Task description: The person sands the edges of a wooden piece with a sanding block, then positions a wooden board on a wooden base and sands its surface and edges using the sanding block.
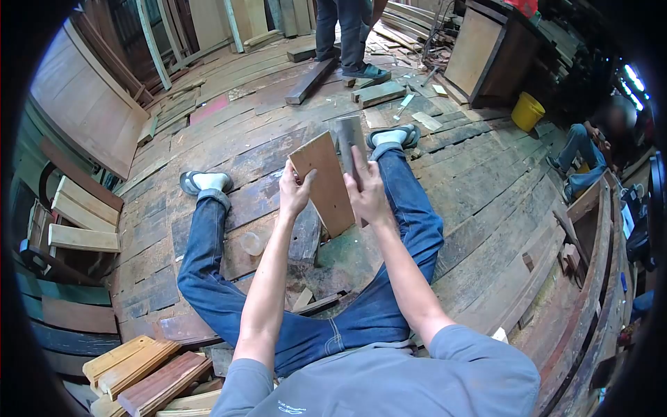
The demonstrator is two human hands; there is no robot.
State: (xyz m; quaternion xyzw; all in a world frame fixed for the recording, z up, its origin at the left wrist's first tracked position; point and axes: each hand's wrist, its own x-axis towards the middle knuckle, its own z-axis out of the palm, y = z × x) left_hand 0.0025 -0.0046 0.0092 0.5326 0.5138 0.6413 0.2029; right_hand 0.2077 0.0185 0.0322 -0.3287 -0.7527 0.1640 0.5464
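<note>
My left hand (294,191) is closed on the upper left edge of a flat brown wooden board (325,182), its thumb on the board's face. The board stands tilted between my legs, its lower end by a dark wood block (303,236). In my right hand (368,191) is a long, flat grey-brown block (349,135), fingers wrapped round it. This block is upright, close to the board's right edge; whether the two touch, I cannot tell. Its exact kind is unclear.
A clear round lid-like piece (251,243) lies on the plank floor near my left knee. Cut wood pieces (149,368) are piled at the lower left. Ahead stands a person (340,35); another sits at the right (587,153), near a yellow bucket (528,112).
</note>
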